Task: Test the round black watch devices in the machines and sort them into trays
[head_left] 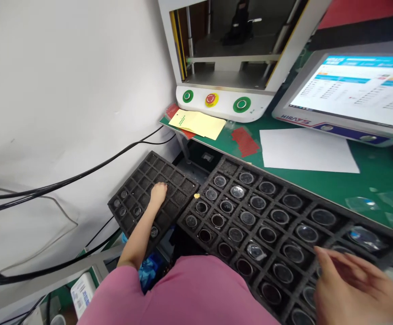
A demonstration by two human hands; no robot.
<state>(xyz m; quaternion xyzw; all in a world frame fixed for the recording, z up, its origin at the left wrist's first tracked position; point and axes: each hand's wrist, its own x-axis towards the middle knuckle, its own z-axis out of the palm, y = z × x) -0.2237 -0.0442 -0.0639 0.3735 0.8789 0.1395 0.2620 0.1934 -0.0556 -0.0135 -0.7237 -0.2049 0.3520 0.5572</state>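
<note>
My left hand is closed over the middle of the left black foam tray, its fingertips down at a compartment. Whatever it may hold is hidden. A few round clear discs, one of them a disc close to my forearm, lie in this tray's near and left compartments. My right hand is above the right end of a second black foam tray. Its thumb and fingers are pinched together, and I cannot see anything between them. Rows of round discs with dark rims, such as one disc, fill most compartments there.
Behind the trays stands a white machine with two green buttons and a red one. A green bench carries yellow cards, red pieces, white paper and a monitor. Black cables cross at left.
</note>
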